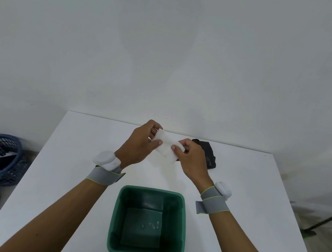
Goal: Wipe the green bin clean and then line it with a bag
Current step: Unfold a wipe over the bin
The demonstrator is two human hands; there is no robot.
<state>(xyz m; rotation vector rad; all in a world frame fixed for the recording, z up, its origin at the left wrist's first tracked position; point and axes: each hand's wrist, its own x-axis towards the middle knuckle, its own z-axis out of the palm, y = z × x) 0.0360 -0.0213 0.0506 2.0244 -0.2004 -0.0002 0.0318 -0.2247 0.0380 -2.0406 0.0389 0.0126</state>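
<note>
Wiping step is only getting ready: both hands are holding a white wipe (166, 147) above the table (258, 192), beyond the bin (148, 222).

Left hand (139, 145) and right hand (191, 160) are each pinching an end, seemingly unfolding it. Green bin is standing open near the person, specks on its floor; black bag (207, 154) is lying far right. Next, I judge, one hand is carrying the wipe down inside.

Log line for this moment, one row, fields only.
phase: wipe not begun | both hands pinch white cloth above table | green bin upright, specks inside | black bag folded behind
</note>
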